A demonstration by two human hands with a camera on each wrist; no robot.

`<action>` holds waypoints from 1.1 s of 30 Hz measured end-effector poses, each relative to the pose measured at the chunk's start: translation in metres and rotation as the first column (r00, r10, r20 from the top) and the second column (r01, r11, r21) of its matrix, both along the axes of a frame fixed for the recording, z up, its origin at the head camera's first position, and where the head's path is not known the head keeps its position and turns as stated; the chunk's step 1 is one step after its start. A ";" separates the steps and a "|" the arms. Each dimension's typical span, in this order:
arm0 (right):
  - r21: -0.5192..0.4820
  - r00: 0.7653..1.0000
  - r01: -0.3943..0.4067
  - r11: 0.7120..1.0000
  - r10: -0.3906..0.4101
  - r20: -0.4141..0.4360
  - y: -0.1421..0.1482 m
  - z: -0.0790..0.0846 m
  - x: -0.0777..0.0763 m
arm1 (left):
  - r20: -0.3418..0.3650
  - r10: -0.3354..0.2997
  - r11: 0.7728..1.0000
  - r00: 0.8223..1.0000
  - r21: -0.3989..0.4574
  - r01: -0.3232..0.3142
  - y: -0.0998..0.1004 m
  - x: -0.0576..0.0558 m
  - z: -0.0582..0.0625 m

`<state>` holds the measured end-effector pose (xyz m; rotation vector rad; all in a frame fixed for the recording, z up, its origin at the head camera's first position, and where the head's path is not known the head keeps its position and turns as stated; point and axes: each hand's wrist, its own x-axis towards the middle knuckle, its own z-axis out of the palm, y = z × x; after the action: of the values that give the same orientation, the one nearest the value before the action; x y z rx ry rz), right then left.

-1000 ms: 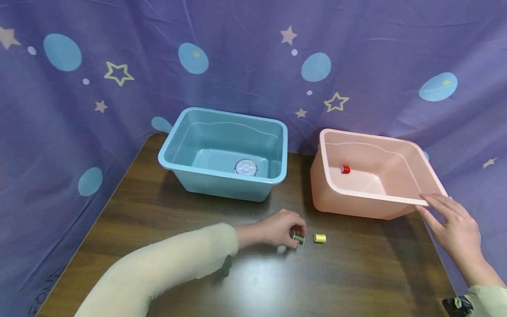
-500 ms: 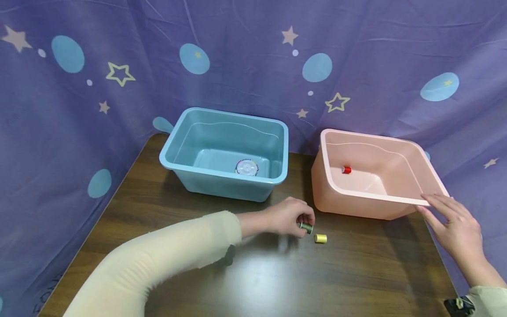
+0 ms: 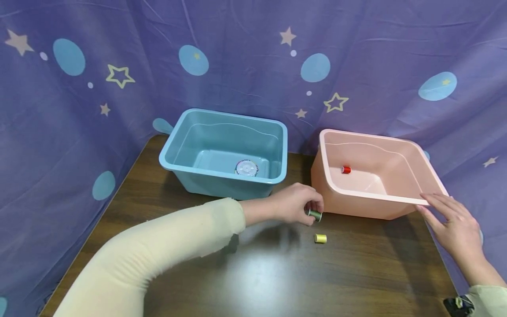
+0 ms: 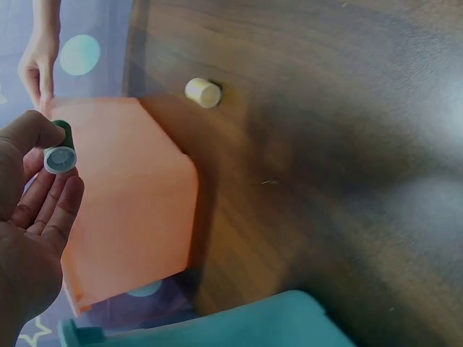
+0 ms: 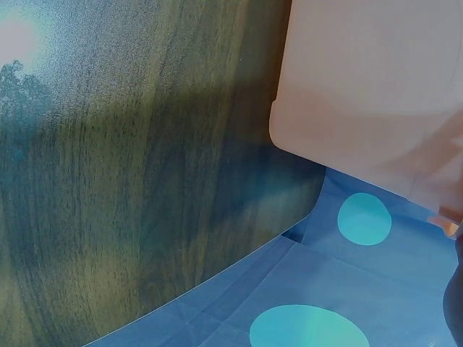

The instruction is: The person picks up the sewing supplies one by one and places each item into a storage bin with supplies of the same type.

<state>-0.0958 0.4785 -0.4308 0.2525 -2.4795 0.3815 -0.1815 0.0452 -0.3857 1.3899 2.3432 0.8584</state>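
My left hand pinches a dark green thread spool between thumb and fingers, raised over the table in front of the pink bin. In the left wrist view the green spool shows its white end. A yellow thread spool lies on the table just nearer than that hand. My right hand rests on the pink bin's near right corner, fingers over the rim and thumb below it. Inside the pink bin lies a red thread spool.
A blue bin stands at the back left, holding a round pin wheel with coloured pin heads. Both bins are on a brown wooden table. A purple patterned curtain hangs behind and at the sides.
My left hand has lifted the green spool off the table and carried it up and rightward, toward the pink bin. The right hand stays on the rim.
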 end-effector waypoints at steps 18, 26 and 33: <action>0.002 0.999 -0.019 1.000 0.019 -0.042 0.002 -0.002 0.000 | -0.107 -0.026 0.999 0.994 0.023 0.029 0.022 -0.025 0.040; 0.014 0.999 -0.024 1.000 0.024 -0.039 0.002 -0.003 -0.001 | -0.170 -0.047 0.998 0.984 0.032 0.053 0.037 -0.034 0.053; 0.013 0.998 -0.028 1.000 0.028 -0.047 0.000 -0.002 -0.003 | -0.165 -0.044 0.998 0.985 0.038 0.051 0.046 -0.045 0.063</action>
<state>-0.0988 0.4789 -0.4333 0.2982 -2.4351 0.3673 -0.2260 0.0911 -0.3229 1.5826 2.4126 0.8124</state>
